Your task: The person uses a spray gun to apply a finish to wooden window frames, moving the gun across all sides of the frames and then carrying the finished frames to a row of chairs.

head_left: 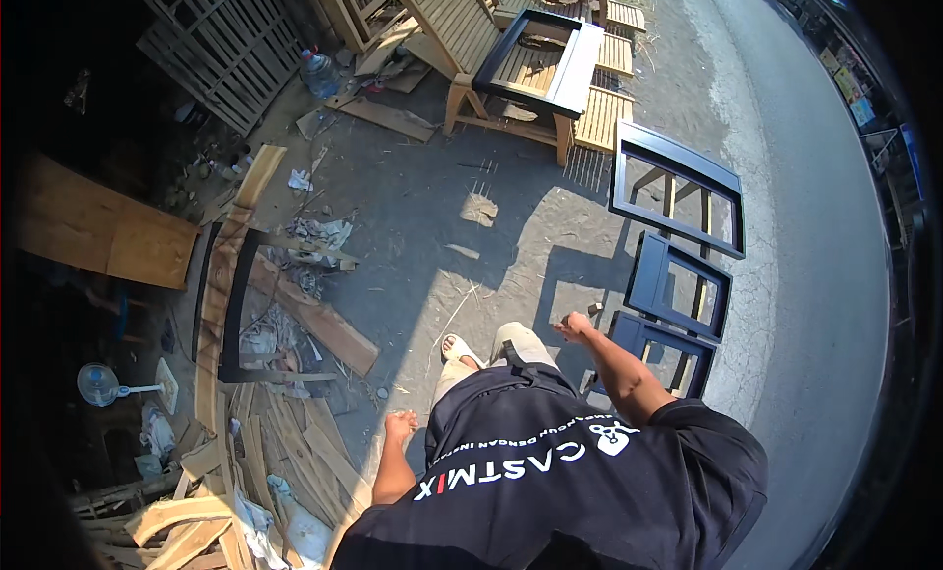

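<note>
My right hand [573, 325] hangs ahead of my body, its fingers curled. Whatever may be inside that hand is hidden. Just past it is a small brown block [595, 309]; whether they touch I cannot tell. Dark blue-black painted frames line my right side: a near frame [702, 359], a middle frame [725, 310] and a far, larger frame [739, 212]. At my left side my left hand [401, 425] is held low with fingers loosely bent and nothing visible in it. It is nearest the loose wood strips [334, 452].
Ahead, a slatted wooden bench [457, 25] bears another dark frame [496, 54]. To the left are a curved plank [221, 285], rags [275, 339], a fan [98, 384] and a wooden panel [108, 226]. An asphalt road [825, 226] runs along the right.
</note>
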Tool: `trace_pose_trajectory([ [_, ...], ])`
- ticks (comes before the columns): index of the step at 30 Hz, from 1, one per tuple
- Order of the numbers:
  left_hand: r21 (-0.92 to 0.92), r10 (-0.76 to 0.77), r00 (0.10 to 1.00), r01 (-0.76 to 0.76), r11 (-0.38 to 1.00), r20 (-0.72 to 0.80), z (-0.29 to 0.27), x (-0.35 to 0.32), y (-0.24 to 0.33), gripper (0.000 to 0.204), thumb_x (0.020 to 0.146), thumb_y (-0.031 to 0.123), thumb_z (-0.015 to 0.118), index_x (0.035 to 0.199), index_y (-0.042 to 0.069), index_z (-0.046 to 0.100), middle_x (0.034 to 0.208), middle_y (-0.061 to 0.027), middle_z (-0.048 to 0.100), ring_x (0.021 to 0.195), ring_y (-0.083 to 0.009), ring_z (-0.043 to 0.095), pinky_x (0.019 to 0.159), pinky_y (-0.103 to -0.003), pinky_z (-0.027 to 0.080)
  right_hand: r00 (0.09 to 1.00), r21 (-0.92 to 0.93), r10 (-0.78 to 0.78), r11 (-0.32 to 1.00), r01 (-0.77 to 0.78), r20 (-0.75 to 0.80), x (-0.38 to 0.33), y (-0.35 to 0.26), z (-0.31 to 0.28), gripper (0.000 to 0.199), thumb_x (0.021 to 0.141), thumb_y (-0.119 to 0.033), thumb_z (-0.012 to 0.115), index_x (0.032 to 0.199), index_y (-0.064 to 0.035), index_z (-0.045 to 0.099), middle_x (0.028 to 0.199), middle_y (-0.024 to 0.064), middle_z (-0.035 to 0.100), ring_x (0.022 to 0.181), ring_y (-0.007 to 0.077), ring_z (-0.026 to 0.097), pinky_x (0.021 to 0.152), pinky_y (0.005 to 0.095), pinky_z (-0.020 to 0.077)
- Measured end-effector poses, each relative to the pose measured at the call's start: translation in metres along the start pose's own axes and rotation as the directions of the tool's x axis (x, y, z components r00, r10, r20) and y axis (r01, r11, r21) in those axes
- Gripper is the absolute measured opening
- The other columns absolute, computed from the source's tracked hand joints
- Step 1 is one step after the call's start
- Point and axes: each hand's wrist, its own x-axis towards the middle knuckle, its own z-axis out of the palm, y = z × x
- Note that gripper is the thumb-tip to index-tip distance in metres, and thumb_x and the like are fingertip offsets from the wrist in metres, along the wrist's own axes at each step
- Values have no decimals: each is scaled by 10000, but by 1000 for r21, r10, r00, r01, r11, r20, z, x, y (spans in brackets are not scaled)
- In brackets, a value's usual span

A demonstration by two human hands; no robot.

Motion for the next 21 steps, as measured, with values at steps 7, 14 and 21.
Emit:
trace_pose_trajectory([
  [7, -67, -164, 986, 162, 984, -24, -177, 209, 212, 638, 1062, 529, 447, 947, -39, 714, 730, -137, 685, 568, -187, 629, 522, -345, 544, 889, 683, 429, 603, -412, 158, -42, 39, 38, 386, 958, -364, 620, 882, -11, 756, 788, 118, 758, 715, 239, 763, 658, 395, 618],
  [14, 222, -381, 870, 323, 920, 314, -53, 302, 402, 946, 974, 776, 311, 1579, 49, 327, 1551, -280, 411, 1236, -394, 622, 897, -452, 571, 810, 787, 442, 300, -539, 386, 65, -22, -57, 694, 968, -639, 523, 1180, -1, 697, 1101, 172, 737, 976, 314, 736, 842, 494, 569],
  [21, 75, -311, 759, 329, 941, 572, -2, 355, 590, 755, 1028, 550, 509, 1568, 49, 346, 1505, -182, 496, 1341, -297, 549, 1083, -426, 459, 909, 636, 8, 711, -298, 417, 241, -130, -245, 768, 937, -636, 597, 1336, 20, 623, 1340, 251, 623, 1132, 346, 665, 970, 530, 523],
])
